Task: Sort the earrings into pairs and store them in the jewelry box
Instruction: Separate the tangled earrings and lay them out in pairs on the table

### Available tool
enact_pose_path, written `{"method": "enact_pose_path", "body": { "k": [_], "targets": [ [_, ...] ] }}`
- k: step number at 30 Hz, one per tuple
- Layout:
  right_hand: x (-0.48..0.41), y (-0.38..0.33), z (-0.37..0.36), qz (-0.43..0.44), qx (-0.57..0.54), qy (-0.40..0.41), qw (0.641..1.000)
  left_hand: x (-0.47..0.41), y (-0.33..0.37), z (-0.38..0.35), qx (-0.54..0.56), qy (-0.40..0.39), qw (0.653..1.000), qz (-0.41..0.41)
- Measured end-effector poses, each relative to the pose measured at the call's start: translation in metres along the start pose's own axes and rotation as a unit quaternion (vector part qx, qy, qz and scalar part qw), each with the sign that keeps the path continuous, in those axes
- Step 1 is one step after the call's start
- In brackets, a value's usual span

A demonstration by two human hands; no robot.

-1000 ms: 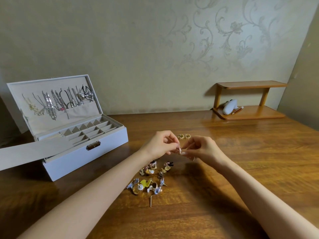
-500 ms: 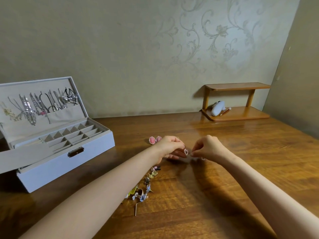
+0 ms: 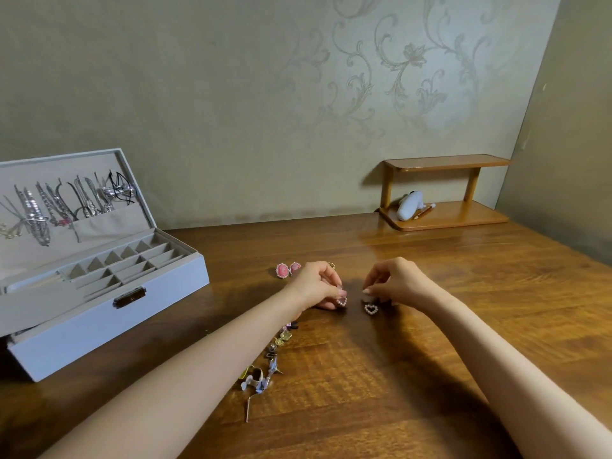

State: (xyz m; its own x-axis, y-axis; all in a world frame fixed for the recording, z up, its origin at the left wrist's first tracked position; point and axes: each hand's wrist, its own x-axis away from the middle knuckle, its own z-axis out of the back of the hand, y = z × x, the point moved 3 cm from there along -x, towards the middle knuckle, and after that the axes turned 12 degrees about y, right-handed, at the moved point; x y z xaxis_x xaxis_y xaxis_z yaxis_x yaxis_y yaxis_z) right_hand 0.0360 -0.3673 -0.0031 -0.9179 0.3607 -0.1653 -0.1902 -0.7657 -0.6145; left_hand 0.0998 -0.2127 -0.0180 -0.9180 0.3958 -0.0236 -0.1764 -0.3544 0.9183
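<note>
My left hand (image 3: 316, 286) pinches a small pearl-rimmed heart earring (image 3: 341, 301) just above the wooden table (image 3: 430, 326). A matching heart earring (image 3: 371, 308) sits right under the pinched fingertips of my right hand (image 3: 399, 281), low against the table. A pair of pink oval earrings (image 3: 287, 270) lies behind my left hand, and a gold earring (image 3: 332, 265) peeks out past its knuckles. A pile of mixed earrings (image 3: 270, 359) lies along my left forearm. The open jewelry box (image 3: 109, 321) stands at the left, its small compartments (image 3: 132, 260) showing.
Several necklaces (image 3: 59, 207) hang inside the box lid. A small two-tier wooden shelf (image 3: 443, 193) stands at the back right against the wall, with a white object (image 3: 410, 205) on its lower level. A thin metal pin (image 3: 248, 407) lies near the pile.
My hands, joined over the two heart earrings before, have moved apart, each with one heart. The view has shifted, bringing the pink pair into sight.
</note>
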Motion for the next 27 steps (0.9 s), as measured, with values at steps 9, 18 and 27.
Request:
{"method": "enact_pose_path", "body": {
  "k": [9,18,27],
  "targets": [
    [0.006,0.002,0.002,0.018,-0.006,-0.041,0.999,-0.003,0.005,-0.020,-0.134,0.021,0.985,-0.103],
    [0.012,-0.001,0.008,0.048,0.024,-0.013,0.998,0.017,0.012,-0.005,-0.250,0.078,0.940,-0.217],
    [0.014,0.001,-0.003,0.085,0.101,0.084,0.988,0.025,0.008,-0.020,-0.403,0.049,0.865,-0.295]
  ]
}}
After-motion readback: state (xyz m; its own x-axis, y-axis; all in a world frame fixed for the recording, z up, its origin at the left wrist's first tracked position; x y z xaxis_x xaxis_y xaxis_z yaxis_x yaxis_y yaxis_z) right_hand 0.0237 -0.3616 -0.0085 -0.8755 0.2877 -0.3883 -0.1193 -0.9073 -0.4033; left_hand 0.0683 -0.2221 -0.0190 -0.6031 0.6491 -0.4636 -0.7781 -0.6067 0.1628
